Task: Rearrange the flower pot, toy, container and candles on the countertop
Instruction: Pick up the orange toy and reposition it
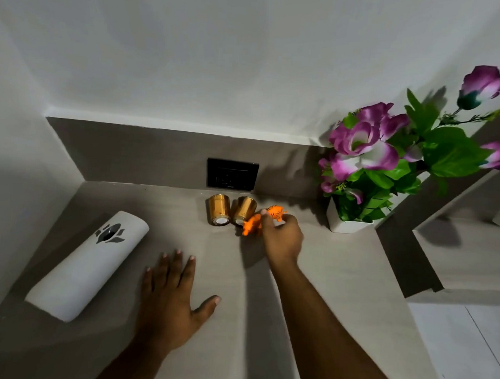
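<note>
Two gold candles [219, 210] [244, 209] stand side by side near the back wall. My right hand [281, 238] is closed on an orange tiger toy [276, 212], just right of the candles. A second orange toy [252, 224] sits on the counter beside my fingers, in front of the right candle. At the right stands a white flower pot [345, 225] with purple flowers and green leaves. A white container [89, 264] with a dark flower mark lies on its side at the left. My left hand [172, 299] rests flat on the countertop [339, 279], fingers spread.
A black wall socket [232, 174] is set in the backsplash behind the candles. The counter meets a wall at the left and steps up to a ledge [452, 255] at the right. White floor [465, 350] shows beyond the counter's right edge.
</note>
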The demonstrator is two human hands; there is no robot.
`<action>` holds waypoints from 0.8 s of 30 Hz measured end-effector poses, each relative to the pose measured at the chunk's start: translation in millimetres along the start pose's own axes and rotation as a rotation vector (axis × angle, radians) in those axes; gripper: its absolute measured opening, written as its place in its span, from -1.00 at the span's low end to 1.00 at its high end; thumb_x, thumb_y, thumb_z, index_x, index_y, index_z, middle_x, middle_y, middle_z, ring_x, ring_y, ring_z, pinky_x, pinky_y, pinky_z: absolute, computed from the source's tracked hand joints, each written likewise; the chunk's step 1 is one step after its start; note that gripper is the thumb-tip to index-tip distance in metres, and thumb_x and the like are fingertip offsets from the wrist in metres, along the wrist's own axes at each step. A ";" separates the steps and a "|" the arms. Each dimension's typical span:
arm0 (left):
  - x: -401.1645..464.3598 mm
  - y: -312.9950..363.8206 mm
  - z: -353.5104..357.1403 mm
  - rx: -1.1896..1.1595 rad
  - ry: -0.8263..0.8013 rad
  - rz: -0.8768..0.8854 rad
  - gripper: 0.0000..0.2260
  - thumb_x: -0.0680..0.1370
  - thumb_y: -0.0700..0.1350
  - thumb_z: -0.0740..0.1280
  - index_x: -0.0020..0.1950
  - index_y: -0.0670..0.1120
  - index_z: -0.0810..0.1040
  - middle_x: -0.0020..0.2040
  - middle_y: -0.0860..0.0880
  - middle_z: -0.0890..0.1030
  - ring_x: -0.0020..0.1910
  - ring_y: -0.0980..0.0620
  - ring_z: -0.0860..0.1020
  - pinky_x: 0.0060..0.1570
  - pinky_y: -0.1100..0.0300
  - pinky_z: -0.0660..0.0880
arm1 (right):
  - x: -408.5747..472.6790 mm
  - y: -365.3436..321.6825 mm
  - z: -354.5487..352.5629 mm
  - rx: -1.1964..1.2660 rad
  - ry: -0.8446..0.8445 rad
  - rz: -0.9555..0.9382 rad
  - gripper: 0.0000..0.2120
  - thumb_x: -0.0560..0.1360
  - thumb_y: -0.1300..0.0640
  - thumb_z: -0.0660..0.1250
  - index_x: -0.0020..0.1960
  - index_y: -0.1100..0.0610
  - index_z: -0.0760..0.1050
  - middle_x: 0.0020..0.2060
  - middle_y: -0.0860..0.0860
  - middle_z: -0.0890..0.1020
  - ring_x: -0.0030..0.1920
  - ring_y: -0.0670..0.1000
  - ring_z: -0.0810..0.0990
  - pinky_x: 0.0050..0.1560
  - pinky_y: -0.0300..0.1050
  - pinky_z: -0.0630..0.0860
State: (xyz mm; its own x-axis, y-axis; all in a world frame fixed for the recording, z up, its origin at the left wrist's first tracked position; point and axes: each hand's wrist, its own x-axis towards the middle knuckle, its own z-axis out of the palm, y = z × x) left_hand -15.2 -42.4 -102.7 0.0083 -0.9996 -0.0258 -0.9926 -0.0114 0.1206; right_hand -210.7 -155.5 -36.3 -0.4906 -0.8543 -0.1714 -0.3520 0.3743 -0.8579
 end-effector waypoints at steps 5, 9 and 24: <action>1.3 -1.8 2.7 -0.008 -0.013 -0.007 -0.13 0.38 0.52 -0.09 0.54 0.01 0.09 0.57 -0.11 0.12 0.55 -0.18 0.01 0.46 -0.20 -0.05 | 22.0 -10.0 19.1 -0.087 -0.065 0.114 -0.61 0.48 -0.20 0.36 -0.09 0.15 0.55 -0.08 0.13 0.65 -0.01 0.18 0.63 -0.09 -0.07 0.49; 3.1 -5.7 6.7 -0.050 -0.035 -0.010 -0.11 0.33 0.57 -0.23 0.50 0.04 -0.23 0.59 -0.05 -0.11 0.54 -0.11 -0.24 0.47 -0.18 -0.23 | 24.1 -8.2 3.1 -0.137 -0.054 0.125 -0.66 0.49 -0.11 0.31 -0.25 0.15 0.60 -0.15 0.15 0.71 -0.07 0.18 0.67 0.05 0.07 0.62; 13.2 -5.5 3.3 -0.078 -0.039 0.029 -0.12 0.38 0.54 -0.12 0.55 0.02 0.01 0.59 -0.09 0.00 0.55 -0.13 -0.13 0.47 -0.20 -0.11 | 42.4 -2.5 -67.5 -0.385 -0.050 0.061 -0.56 0.46 -0.23 0.37 -0.08 0.18 0.65 -0.15 0.20 0.71 -0.09 0.24 0.67 0.02 0.09 0.61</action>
State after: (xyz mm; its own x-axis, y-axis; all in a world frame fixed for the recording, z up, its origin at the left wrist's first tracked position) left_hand -10.1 -55.4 -107.0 -0.0269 -0.9979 -0.0592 -0.9800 0.0146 0.1985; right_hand -284.4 -168.3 -8.8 -0.4838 -0.8391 -0.2486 -0.6014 0.5251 -0.6021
